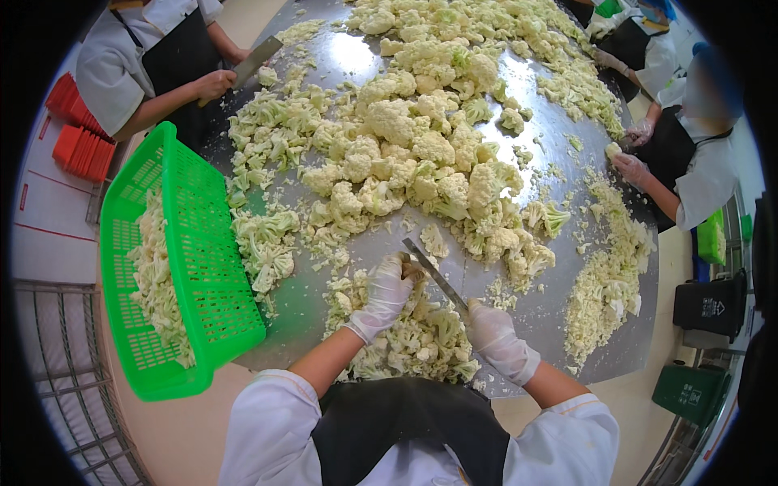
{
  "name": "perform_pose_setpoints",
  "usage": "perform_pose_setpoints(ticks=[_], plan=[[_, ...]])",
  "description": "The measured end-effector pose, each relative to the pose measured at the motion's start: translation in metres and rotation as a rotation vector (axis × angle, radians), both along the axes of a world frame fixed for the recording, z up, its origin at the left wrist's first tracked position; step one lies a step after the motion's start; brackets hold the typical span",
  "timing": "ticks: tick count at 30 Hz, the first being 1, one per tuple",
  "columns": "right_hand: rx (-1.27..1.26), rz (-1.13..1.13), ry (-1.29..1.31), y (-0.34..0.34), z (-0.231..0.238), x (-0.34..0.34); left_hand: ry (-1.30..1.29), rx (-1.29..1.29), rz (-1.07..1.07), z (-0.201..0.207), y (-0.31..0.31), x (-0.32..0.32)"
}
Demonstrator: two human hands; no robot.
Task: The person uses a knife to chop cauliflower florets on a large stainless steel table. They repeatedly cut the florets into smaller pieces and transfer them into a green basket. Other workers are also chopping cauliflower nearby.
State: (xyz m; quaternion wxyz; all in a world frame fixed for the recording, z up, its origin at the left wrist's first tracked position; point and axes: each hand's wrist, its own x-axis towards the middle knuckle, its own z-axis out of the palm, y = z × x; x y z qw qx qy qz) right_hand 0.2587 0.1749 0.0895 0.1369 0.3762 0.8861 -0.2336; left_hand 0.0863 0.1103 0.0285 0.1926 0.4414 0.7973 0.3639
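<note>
In my gloved right hand [501, 343], closed round the handle, is a knife [438, 275] whose narrow blade points up and to the left. My gloved left hand [384, 300] is curled beside the blade tip; what its fingers grip is hidden. Cut cauliflower florets [433, 340] lie heaped below and between my hands, against the table edge by my apron. Just beyond the blade sits a loose cauliflower piece [434, 240]. A large heap of cauliflower [405, 138] spreads over the metal table [316, 312] ahead of me.
At left, a green slatted basket [212, 251] holds cut cauliflower. A co-worker at upper left holds a cleaver [258, 61]. Co-workers with gloved hands [634, 172] stand along the right side by a pile of cauliflower crumbs [604, 292]. Bins [690, 394] stand at far right.
</note>
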Motion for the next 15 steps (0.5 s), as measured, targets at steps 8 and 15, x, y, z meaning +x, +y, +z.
perform_pose_setpoints(ticks=[8, 15], plan=[[0.051, 0.059, 0.074, 0.012, -0.032, -0.025, 0.277, 0.104, -0.074, -0.009, -0.008, -0.002], [-0.011, -0.051, 0.166, 0.03, -0.016, -0.023, 0.047, 0.161, -0.021, -0.019, -0.005, -0.009]])
